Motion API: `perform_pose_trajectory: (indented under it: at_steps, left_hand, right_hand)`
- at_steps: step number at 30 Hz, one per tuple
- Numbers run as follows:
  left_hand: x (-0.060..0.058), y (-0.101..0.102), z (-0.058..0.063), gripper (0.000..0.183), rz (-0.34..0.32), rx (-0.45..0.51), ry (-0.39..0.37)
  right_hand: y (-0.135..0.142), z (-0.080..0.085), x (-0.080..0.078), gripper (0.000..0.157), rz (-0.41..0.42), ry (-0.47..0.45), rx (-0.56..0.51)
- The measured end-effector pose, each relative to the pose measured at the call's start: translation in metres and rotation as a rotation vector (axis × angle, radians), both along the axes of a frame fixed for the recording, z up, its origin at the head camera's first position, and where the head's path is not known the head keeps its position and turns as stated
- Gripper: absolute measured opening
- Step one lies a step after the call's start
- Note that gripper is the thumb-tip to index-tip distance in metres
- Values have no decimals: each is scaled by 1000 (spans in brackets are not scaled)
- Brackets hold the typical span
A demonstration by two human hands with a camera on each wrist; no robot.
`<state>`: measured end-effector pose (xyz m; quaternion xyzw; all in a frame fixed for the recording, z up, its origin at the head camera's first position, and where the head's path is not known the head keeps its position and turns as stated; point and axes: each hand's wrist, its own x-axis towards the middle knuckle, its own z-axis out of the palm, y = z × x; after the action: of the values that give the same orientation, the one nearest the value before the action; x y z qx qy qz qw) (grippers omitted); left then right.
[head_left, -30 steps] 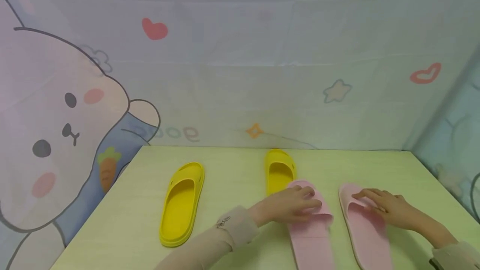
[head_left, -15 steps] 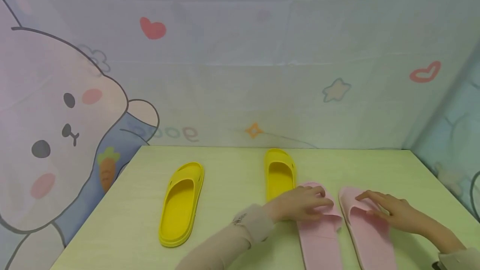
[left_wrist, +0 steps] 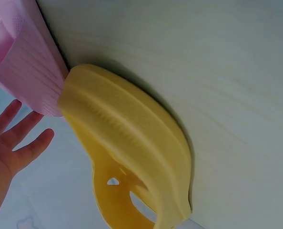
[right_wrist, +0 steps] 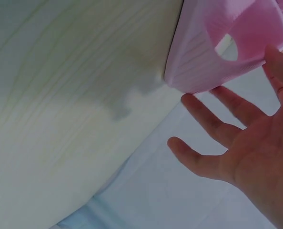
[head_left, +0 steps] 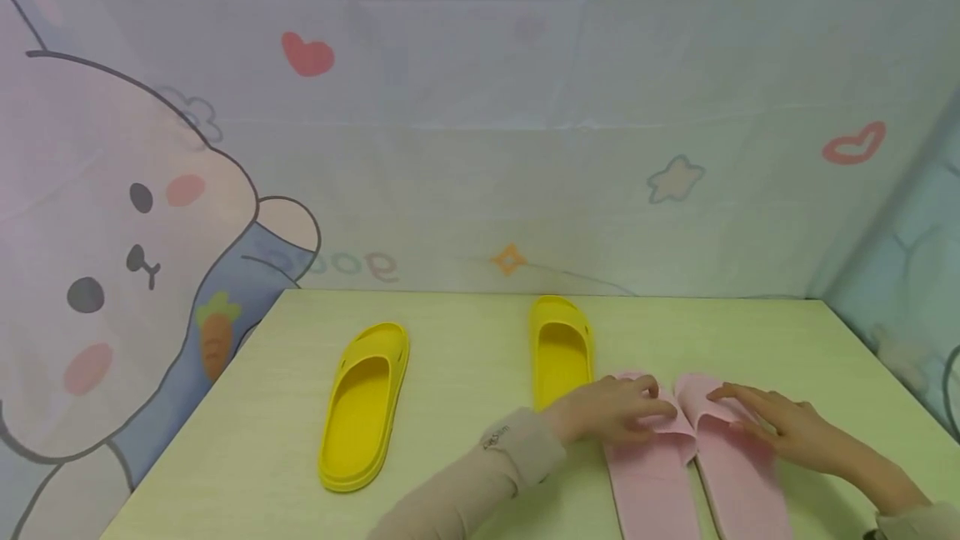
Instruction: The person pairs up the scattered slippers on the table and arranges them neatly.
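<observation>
Two pink slippers lie side by side at the right of the table, their inner edges meeting near the straps. My left hand (head_left: 611, 412) holds the left pink slipper (head_left: 651, 482) by its strap, fingers over the top and thumb near the opening. Part of that strap is hidden beneath the hand. On the right pink slipper (head_left: 742, 473), my right hand (head_left: 795, 432) holds the strap from its outer side. In the right wrist view, that hand's little finger stands away from the pink strap (right_wrist: 198, 62).
One yellow slipper (head_left: 561, 357) sits just behind my left wrist, close to the left pink slipper. Its mate, another yellow slipper (head_left: 363, 411), lies farther left on the pale table (head_left: 457, 357). A printed cloth (head_left: 465, 107) hangs along the table's back edge.
My left hand and the left pink slipper have moved right and slightly nearer, closing the gap to the right pink slipper. The right hand has hardly moved; the yellow slippers stay put.
</observation>
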<state>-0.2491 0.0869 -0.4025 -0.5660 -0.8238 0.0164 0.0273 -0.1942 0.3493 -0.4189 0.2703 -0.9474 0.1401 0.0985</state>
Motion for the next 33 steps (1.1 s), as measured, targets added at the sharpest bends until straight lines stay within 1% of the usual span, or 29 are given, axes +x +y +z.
perform_pose_trajectory:
  at_steps: [4, 7, 9, 10, 12, 14, 16, 19, 21, 24, 25, 26, 27, 28, 30, 32, 33]
  left_hand:
    - [0, -2, -1, 29, -4, 0, 9]
    - [2, -5, -3, 25, -20, 12, 55]
    - [5, -7, -5, 25, -18, 11, 91]
    - [7, -8, -6, 26, -14, 11, 118]
    - [15, -11, -7, 31, -1, -1, 162]
    - [24, -15, -6, 38, 7, -19, 211]
    - [35, -20, -5, 42, 12, -28, 248]
    - [50, -27, -4, 41, 0, -42, 302]
    - [59, -31, -4, 37, -13, -49, 336]
    - [70, -35, -4, 34, -51, -69, 370]
    - [73, -36, -5, 34, -64, -70, 376]
    - [75, -37, -5, 33, -77, -72, 372]
    - [78, -37, -6, 32, -92, -73, 380]
    - [80, -38, -7, 31, -107, -74, 388]
    - [84, -38, -10, 28, -129, -87, 425]
    - [87, -38, -12, 27, -138, -115, 433]
    - [88, -38, -13, 27, -139, -132, 427]
  right_hand:
    - [-5, 0, 2, 40, -8, -27, -23]
    - [-10, 1, 5, 40, -29, -41, -15]
    - [-13, -1, 10, 43, -55, -40, 16]
    - [-14, -2, 13, 46, -64, -21, 34]
    - [-15, -7, 19, 55, -76, 40, 80]
    - [-17, -11, 26, 64, -83, 103, 138]
    - [-19, -14, 33, 71, -91, 185, 192]
    - [-21, -17, 44, 78, -101, 235, 260]
    - [-20, -18, 51, 81, -92, 264, 296]
    - [-17, -22, 60, 85, -56, 257, 342]
    - [-16, -24, 63, 86, -48, 239, 364]
    - [-14, -27, 65, 86, -31, 245, 390]
    - [-13, -29, 68, 87, -32, 217, 421]
    - [-12, -33, 70, 87, -27, 208, 441]
    - [-8, -39, 75, 81, -25, 183, 490]
    - [-5, -45, 78, 69, -43, 159, 531]
    - [-4, -48, 81, 64, -68, 120, 546]
